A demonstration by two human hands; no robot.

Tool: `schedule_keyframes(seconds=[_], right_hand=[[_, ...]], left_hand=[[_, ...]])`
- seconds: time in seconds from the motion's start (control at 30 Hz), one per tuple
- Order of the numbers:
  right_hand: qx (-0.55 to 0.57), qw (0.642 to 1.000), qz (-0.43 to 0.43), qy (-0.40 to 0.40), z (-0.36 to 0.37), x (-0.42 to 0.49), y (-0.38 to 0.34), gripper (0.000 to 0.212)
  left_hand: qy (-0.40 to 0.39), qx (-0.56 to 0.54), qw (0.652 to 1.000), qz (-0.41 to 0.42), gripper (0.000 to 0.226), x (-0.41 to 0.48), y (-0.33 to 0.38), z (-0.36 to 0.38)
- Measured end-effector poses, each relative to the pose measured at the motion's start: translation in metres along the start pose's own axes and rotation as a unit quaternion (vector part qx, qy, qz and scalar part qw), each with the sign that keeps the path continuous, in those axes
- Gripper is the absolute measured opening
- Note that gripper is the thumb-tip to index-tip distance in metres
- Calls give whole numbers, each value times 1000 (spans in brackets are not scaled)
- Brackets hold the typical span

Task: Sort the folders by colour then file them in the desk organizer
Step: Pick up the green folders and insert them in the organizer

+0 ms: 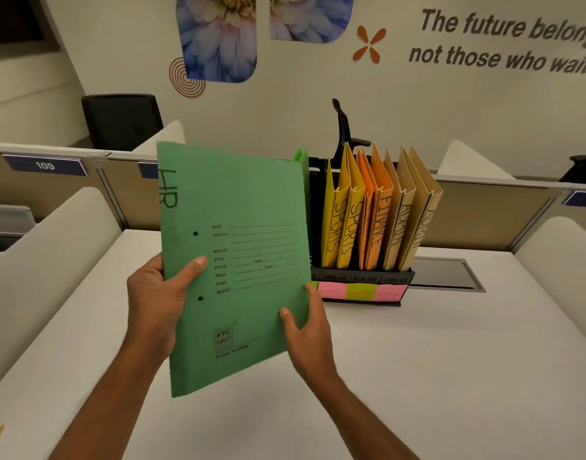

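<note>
While both hands hold a green folder up at frame centre, the scene reads so:

Surroundings: black desk organizer (364,280) stands right of centre on the white desk (451,360), with yellow folders (343,220), orange folders (374,214) and tan folders (414,220) upright in it.
In the way: green folder (235,260) covers the organizer's left end; another green edge (301,157) peeks out behind.
Labels: pink and green sticky notes (361,291) on the organizer's front.
Left hand (155,303): closed on the folder's left edge, thumb across the front.
Right hand (306,330): pinching the lower right edge.
</note>
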State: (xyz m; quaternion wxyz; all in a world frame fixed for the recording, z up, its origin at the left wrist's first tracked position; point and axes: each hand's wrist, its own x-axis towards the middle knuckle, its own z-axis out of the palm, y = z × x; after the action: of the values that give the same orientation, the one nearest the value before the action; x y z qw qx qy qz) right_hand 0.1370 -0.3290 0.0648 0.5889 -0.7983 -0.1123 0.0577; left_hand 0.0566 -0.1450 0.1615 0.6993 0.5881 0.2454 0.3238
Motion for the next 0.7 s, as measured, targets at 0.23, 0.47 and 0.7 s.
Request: schedule_keyframes(seconds=[0.23, 0.47, 0.7], right_hand=[[-16, 1000, 5, -16, 6, 15, -10, 61], [100, 994, -6, -44, 16, 52, -42, 43], [167, 986, 16, -13, 13, 103, -50, 54]], left_hand=[[56, -34, 991, 118, 17, 26, 13, 65], [131, -46, 970, 200, 16, 43, 6, 124], [101, -45, 972, 206, 16, 56, -10, 161]])
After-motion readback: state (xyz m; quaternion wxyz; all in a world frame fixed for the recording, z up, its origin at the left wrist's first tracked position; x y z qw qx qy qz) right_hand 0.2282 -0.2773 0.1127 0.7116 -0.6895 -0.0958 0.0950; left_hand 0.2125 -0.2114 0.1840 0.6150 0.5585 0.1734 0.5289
